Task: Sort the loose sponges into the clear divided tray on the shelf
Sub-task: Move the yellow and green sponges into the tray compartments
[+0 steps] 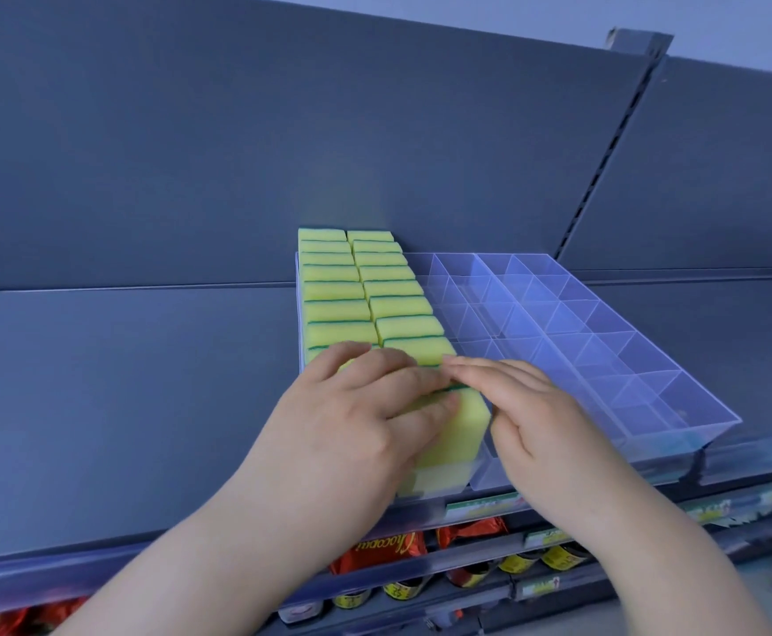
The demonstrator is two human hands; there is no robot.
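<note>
Grey steel backing panels [191,153] rise behind a bare grey shelf [122,406], where a clear divided tray [678,397] sits at the front edge. Its two left columns are packed with yellow sponges [329,291] standing on edge, green scouring strips showing between them; the compartments to the right hold nothing. A person's left hand [352,424] lies flat across the nearest sponges, fingers straight and pressing down. The right hand [540,424], fingers also extended and held together, touches the green edge of the front sponge [462,433] in the second column, which stands in the tray's nearest compartment. On the shelf below, red foil packets [384,550] carry gold script reading partly "hoco", beside dark jars [558,557] with yellow labels too blurred to read. A green-and-white price tag [480,504] on the shelf rail is likewise illegible.
</note>
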